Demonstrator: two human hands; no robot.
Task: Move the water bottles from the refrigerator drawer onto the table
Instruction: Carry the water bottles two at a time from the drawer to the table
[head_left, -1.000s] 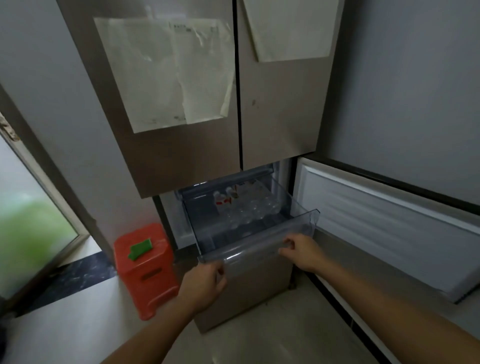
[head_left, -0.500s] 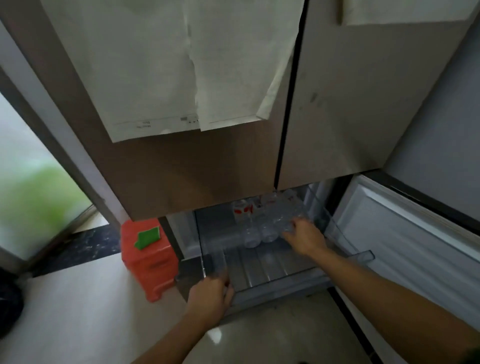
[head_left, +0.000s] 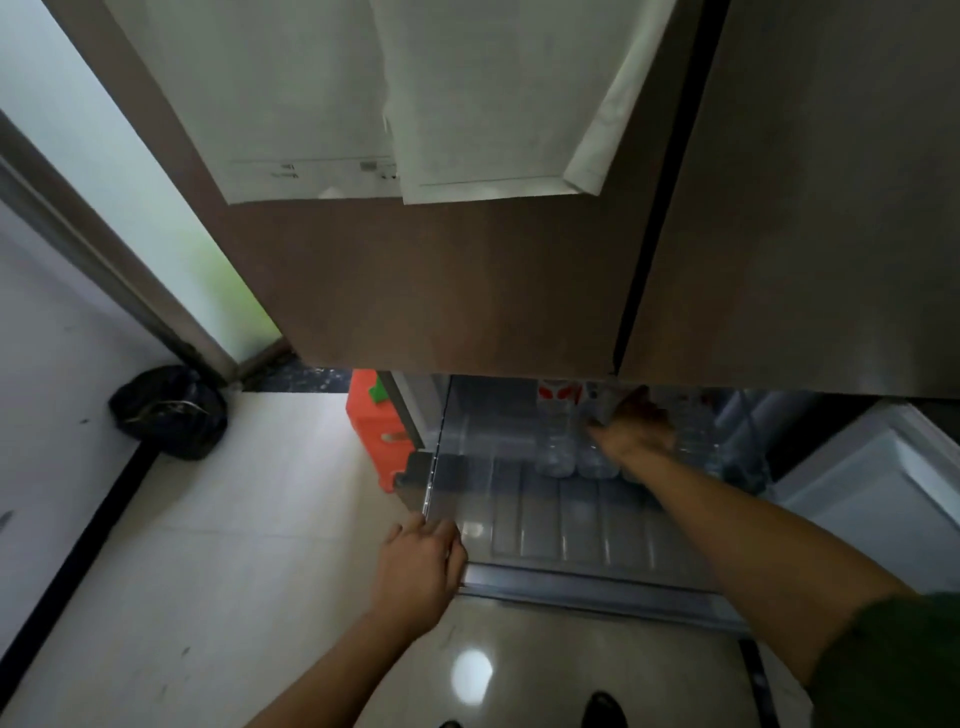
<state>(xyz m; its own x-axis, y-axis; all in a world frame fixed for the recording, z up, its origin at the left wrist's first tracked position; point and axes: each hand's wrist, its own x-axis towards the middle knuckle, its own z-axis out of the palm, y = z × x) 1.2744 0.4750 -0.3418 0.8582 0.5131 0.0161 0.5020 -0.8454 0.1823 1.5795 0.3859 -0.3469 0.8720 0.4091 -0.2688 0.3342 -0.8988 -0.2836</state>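
The grip of the right hand lies on top of the clear plastic water bottles with red-and-white labels, thumb out to the left. Shade and blur hide whether the fingers have closed round one, so I cannot tell. The bottles lie on their sides at the back of the pulled-out clear ribbed plastic refrigerator drawer — directly under that hand, long axes running front to back, bases toward the person, labelled ends pointing inward. The left hand grips the drawer's front corner. The surface is out of view.
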